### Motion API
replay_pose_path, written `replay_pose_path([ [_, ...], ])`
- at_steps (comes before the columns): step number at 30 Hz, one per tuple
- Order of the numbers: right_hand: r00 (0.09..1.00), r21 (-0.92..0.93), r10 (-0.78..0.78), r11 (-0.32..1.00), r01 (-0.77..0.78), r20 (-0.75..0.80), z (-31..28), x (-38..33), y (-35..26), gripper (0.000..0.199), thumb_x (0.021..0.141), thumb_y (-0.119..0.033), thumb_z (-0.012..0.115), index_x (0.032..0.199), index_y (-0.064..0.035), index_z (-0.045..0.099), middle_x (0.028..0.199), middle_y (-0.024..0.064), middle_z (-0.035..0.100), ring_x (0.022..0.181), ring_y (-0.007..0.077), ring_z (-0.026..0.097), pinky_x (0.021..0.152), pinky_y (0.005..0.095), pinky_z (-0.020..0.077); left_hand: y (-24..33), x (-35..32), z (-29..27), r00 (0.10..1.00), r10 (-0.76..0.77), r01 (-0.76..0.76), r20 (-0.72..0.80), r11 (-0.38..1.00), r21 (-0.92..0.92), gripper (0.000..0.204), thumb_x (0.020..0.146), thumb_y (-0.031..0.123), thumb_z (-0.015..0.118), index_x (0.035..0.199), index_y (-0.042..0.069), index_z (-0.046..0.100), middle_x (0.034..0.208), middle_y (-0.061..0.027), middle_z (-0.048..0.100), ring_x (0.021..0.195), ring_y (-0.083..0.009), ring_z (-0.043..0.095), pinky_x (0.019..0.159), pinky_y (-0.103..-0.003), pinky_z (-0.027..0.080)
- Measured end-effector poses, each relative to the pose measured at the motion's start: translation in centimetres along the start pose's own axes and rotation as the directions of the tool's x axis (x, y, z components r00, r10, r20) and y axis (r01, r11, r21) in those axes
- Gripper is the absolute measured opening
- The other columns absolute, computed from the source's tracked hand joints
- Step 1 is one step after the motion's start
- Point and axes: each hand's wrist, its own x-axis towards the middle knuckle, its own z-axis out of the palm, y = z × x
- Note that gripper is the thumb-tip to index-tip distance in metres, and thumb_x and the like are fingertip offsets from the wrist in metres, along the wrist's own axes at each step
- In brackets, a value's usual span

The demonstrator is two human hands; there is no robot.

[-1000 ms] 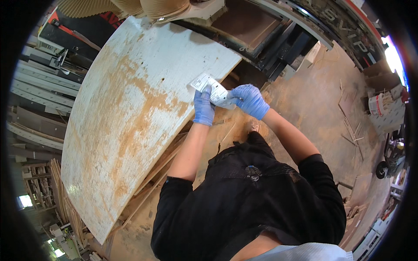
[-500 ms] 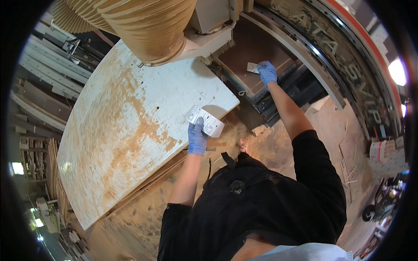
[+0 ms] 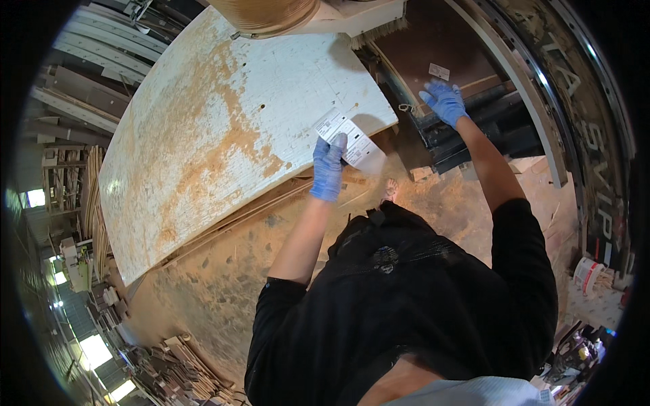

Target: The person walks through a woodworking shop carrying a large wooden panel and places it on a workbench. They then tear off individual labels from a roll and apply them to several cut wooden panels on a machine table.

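Note:
My left hand (image 3: pixel 328 170), in a blue glove, is closed on a strip of white printed labels (image 3: pixel 349 139), with the thumb on top. The strip hangs past the near right edge of a worn white board (image 3: pixel 203 145), and its free end is blurred. Over on the right, my right hand (image 3: pixel 445 103), gloved in blue too, is open with its fingers apart. Just beyond its fingertips a single white label (image 3: pixel 439 71) lies on a dark brown panel (image 3: pixel 420 40).
A ribbed tan hose (image 3: pixel 264 17) and a brush-skirted machine head (image 3: pixel 374 20) hang over the far side. A long metal rail (image 3: pixel 518 88) bounds the panel's right. Wood scraps (image 3: pixel 193 369) lie lower left; a white bucket (image 3: pixel 588 274) stands at the right.
My right hand has let go of the small label, drawn back toward me and opened. The label now lies on the brown panel. My left hand still holds the strip. The whole view has shifted.

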Motion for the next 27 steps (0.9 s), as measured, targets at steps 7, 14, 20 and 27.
replay_pose_path([
  [7,0.983,0.999,-0.182,0.043,-0.004,0.012,-6.1,-14.4,-12.5,0.033,0.087,-0.014,0.056,0.117,-0.0008,0.053,0.111,0.0084,0.059,0.103,0.0138,0.053,0.091,0.0263,0.0417,-0.3,-2.6,0.9,0.991,0.007,-0.001,0.135,0.999,-0.041,0.039,0.085,0.023,0.063,0.117,0.006,0.049,0.103,-0.0031,0.057,0.091,-0.0124,0.057,0.076,-0.027,0.050],
  [14,0.995,0.983,-0.035,0.155,0.098,-0.094,-6.8,-23.6,-16.0,0.043,0.081,-0.004,0.059,0.123,-0.0038,0.049,0.111,0.0040,0.056,0.102,0.0117,0.052,0.089,0.0259,0.0426,-2.8,-7.6,1.7,0.958,-0.125,0.088,0.257,0.985,0.151,0.037,0.086,0.021,0.061,0.117,0.004,0.050,0.103,-0.0037,0.057,0.092,-0.0105,0.053,0.079,-0.026,0.047],
  [20,0.955,0.838,0.166,0.532,0.123,-0.246,-7.1,-29.5,-14.2,0.022,0.077,-0.007,0.063,0.100,-0.0051,0.064,0.091,0.0114,0.066,0.079,0.0207,0.064,0.075,0.0294,0.0494,-5.6,-11.6,4.6,0.925,-0.167,0.110,0.340,0.977,0.181,0.032,0.086,0.015,0.059,0.115,0.003,0.051,0.103,-0.0039,0.058,0.091,-0.0107,0.053,0.078,-0.025,0.045],
  [27,0.925,0.697,0.180,0.708,0.115,-0.335,-8.2,-35.1,-6.6,0.009,0.074,-0.008,0.065,0.082,-0.0062,0.063,0.089,0.0121,0.065,0.081,0.0256,0.064,0.075,0.0329,0.0494,-9.4,-14.3,12.3,0.900,-0.154,0.064,0.409,0.972,0.225,0.028,0.085,0.012,0.061,0.111,0.003,0.052,0.097,-0.0036,0.058,0.083,-0.0088,0.053,0.071,-0.023,0.045],
])
